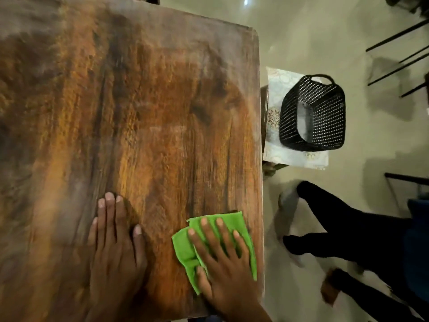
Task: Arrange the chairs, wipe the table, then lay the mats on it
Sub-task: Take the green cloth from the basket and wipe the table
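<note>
Wiping stage: the right hand [222, 259], fingers spread straight, presses a green cloth [185, 249] flat on the wooden surface [139, 112] near its right edge, while the left hand [116, 240], open and holding nothing, braces beside it; patterned mats [276, 135] wait under a black basket [312, 112] alongside.

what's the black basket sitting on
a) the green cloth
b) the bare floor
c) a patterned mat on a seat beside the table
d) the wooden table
c: the black basket rests on a pale patterned mat lying on a seat off the edge of the wooden table, apart from the green cloth.
</note>
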A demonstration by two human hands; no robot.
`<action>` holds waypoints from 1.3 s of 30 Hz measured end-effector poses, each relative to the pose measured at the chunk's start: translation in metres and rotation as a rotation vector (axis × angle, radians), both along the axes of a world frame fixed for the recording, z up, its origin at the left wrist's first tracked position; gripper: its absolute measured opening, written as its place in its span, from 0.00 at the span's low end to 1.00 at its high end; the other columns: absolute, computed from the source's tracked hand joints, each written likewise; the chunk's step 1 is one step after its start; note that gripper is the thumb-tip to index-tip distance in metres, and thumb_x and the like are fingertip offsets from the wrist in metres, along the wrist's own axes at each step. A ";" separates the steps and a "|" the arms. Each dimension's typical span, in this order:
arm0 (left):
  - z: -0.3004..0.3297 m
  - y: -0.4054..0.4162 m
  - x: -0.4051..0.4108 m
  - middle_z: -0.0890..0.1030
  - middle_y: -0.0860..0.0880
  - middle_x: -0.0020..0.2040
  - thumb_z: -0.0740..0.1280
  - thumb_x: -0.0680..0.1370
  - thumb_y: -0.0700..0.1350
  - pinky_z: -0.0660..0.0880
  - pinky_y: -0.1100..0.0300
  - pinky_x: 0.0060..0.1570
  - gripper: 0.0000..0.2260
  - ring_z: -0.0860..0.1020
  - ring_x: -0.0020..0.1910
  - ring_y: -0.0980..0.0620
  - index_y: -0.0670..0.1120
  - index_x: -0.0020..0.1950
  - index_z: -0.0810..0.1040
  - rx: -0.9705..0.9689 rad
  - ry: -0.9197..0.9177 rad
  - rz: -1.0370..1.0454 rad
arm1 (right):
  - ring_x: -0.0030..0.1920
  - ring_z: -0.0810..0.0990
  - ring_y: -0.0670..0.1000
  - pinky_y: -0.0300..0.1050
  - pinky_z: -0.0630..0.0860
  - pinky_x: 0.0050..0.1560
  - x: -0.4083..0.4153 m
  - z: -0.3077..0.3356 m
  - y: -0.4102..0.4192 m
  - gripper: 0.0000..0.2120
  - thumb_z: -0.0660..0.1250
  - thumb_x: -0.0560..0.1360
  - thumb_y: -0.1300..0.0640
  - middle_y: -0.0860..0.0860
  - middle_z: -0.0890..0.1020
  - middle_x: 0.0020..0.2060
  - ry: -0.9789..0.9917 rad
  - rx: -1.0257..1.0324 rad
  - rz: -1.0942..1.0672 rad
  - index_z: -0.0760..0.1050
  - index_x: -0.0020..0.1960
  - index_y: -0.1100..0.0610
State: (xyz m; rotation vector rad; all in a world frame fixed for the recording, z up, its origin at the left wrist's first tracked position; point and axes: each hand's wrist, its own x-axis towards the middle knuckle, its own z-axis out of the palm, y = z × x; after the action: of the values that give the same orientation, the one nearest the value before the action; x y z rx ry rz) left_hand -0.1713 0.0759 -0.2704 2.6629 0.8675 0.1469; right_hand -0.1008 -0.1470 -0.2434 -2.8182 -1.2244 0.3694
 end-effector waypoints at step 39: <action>0.006 -0.002 0.000 0.52 0.43 0.88 0.52 0.86 0.45 0.48 0.48 0.86 0.29 0.50 0.87 0.47 0.39 0.87 0.52 -0.041 0.049 0.006 | 0.86 0.56 0.54 0.60 0.57 0.80 -0.055 0.002 -0.052 0.40 0.68 0.78 0.43 0.47 0.56 0.86 0.102 -0.008 0.017 0.56 0.86 0.44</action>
State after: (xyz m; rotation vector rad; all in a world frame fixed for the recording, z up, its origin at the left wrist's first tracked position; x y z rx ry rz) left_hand -0.1717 0.0736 -0.2639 2.6359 0.8841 0.0645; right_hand -0.1557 -0.1995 -0.2415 -2.7590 -1.2301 0.5136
